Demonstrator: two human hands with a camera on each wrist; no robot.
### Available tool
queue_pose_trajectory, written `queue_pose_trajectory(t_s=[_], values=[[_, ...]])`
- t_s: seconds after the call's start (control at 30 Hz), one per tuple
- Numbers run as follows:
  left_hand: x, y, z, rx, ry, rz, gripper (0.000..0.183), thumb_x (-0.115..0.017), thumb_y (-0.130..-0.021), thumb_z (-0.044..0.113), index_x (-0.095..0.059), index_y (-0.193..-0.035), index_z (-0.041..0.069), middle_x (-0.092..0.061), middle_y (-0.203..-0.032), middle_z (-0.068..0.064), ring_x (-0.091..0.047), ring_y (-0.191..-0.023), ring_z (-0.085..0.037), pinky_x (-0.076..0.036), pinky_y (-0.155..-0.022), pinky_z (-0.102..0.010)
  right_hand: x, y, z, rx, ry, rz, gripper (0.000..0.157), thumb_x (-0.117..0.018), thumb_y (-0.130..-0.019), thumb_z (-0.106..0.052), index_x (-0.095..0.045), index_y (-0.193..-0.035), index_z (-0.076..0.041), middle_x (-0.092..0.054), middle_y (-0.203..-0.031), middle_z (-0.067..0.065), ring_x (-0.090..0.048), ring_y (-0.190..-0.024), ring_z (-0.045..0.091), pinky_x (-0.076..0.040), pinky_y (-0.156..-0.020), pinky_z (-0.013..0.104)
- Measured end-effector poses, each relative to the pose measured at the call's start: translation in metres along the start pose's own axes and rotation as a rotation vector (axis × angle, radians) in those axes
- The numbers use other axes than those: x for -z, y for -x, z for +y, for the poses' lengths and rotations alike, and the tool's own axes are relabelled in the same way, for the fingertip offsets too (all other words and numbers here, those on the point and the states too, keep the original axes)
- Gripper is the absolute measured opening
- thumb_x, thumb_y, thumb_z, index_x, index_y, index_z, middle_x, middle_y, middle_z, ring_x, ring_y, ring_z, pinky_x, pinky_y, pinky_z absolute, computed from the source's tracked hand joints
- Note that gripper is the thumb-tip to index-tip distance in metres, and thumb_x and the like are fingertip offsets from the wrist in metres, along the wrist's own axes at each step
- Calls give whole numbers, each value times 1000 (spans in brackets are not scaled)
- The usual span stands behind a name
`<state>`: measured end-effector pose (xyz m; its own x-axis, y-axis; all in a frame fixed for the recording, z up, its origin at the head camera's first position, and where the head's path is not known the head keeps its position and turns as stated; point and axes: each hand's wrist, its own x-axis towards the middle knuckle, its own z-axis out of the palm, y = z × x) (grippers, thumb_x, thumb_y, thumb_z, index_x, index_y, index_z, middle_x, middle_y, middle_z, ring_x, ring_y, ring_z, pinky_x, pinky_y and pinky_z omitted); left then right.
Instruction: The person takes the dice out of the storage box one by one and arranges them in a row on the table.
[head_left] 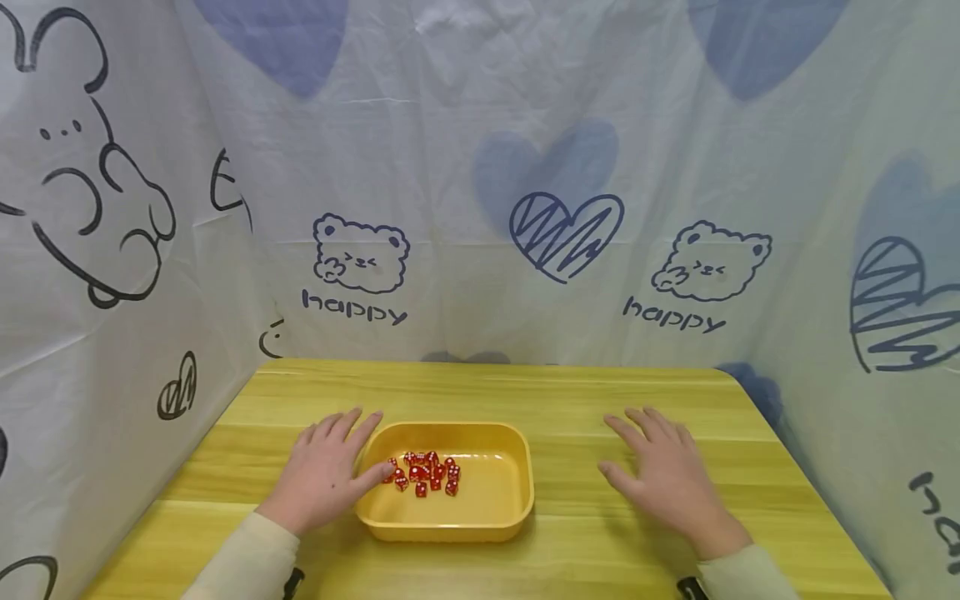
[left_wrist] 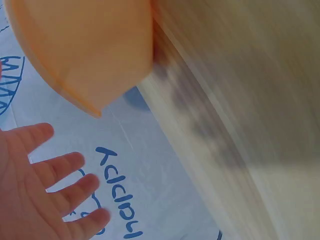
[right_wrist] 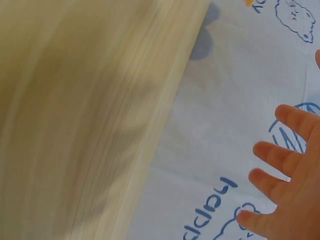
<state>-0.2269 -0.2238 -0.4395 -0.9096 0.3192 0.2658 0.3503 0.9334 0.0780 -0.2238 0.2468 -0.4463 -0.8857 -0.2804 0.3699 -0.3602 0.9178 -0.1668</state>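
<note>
A yellow plastic tub sits on the table, slightly left of the middle in the head view. Several red dice with white pips lie together in its left half. My left hand hovers at the tub's left side, fingers spread, its thumb over the left rim and hiding part of a die. Nothing is in that hand. In the left wrist view the tub's outer wall shows beyond the spread fingers. To the right of the tub, over the table, my right hand is held with fingers spread and holds nothing.
The wooden table has a light yellow grain. White cloth printed with hearts, bears and writing hangs behind it and on both sides. The table's back edge runs close to the rear cloth.
</note>
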Motion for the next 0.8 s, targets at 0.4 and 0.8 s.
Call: queue_pose_trajectory(t_s=[0.4, 0.8], values=[[3, -1, 5, 165, 349, -166, 91, -45, -95, 73, -33, -159, 10, -41, -153, -22, -42, -137, -45, -35, -108, -66, -12, -16, -27, 114, -215, 1, 64, -69, -92, -52, -55, -147, -22, -57, -139, 9, -51, -128, 35, -39, -106, 61], [-3, -8, -3, 324, 647, -257, 86, -68, -96, 42, -24, -160, 4, -49, -142, -24, -61, -112, -32, -58, -86, -47, -15, -35, -57, 129, -333, -145, 67, -63, -92, -62, -50, -150, -31, -55, -143, -1, -49, -132, 26, -40, -109, 55]])
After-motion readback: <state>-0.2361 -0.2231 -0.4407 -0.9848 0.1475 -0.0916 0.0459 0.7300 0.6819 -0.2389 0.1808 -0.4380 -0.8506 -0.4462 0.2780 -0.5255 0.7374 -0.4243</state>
